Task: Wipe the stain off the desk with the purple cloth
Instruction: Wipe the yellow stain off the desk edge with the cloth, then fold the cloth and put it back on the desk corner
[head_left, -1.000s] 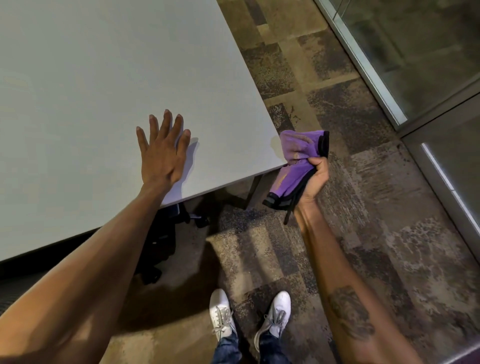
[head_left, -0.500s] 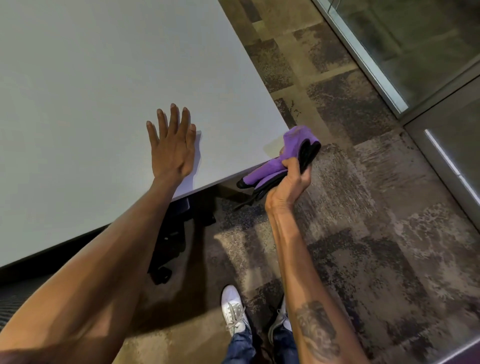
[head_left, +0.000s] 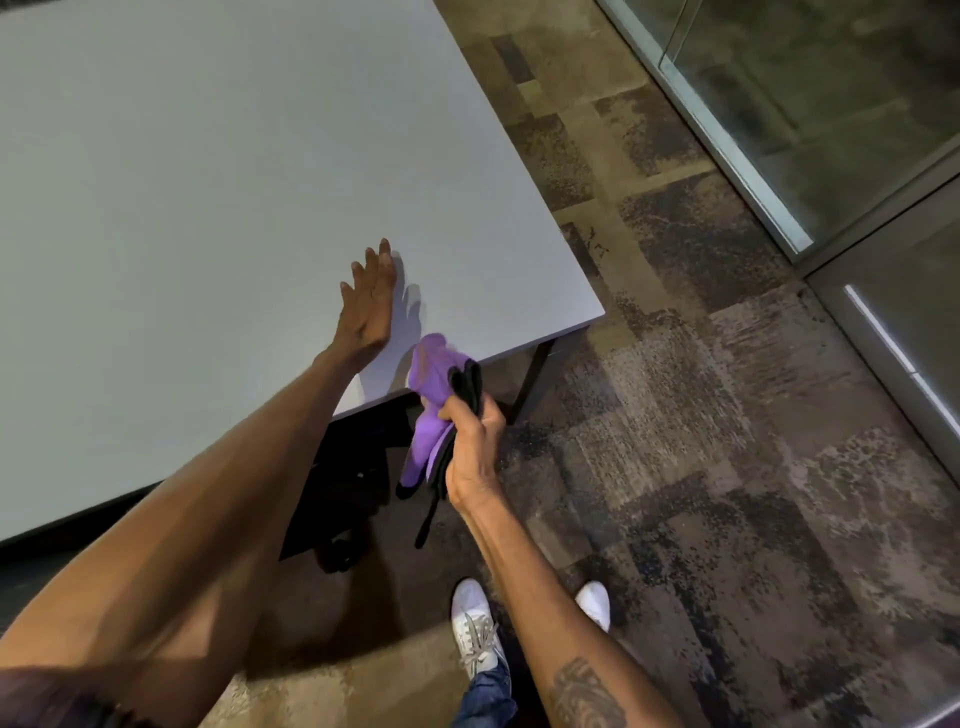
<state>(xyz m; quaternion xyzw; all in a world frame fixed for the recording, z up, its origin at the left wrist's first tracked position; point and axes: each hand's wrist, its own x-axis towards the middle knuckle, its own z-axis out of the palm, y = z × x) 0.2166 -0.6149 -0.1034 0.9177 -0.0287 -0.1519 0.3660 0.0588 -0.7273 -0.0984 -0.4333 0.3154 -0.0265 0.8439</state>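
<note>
Overhead, from the head camera only: one pale grey desk (head_left: 208, 182), plain and matte, filling the left and far part of the scene, its near right corner jutting out over the floor. Under the near edge, dark shadow and one black desk leg (head_left: 532, 376) angling down. Beyond the desk to the right, patchy brown and tan carpet tiles (head_left: 701, 415). Far right, one glass partition (head_left: 810, 88) in a metal frame, reflective and dim.

Counted: two bare arms, two hands, one cloth, two white sneakers (head_left: 475, 626), the left laced one plain, the right one half hidden behind the forearm. One tattoo (head_left: 584, 693) on the right forearm, near the bottom edge.

Left hand (head_left: 369, 306) resting on the desk top close to the near edge, fingers extended and close together, gripping nothing, its shadow just to the right.

Right hand (head_left: 472, 447) closed in a fist around the purple cloth (head_left: 431, 384), black trim bunched under the fingers. Cloth held at the desk's near edge, upper fold overlapping the surface, lower part hanging below it; contact with the top hard to judge. No clear stain discernible on the grey surface.
</note>
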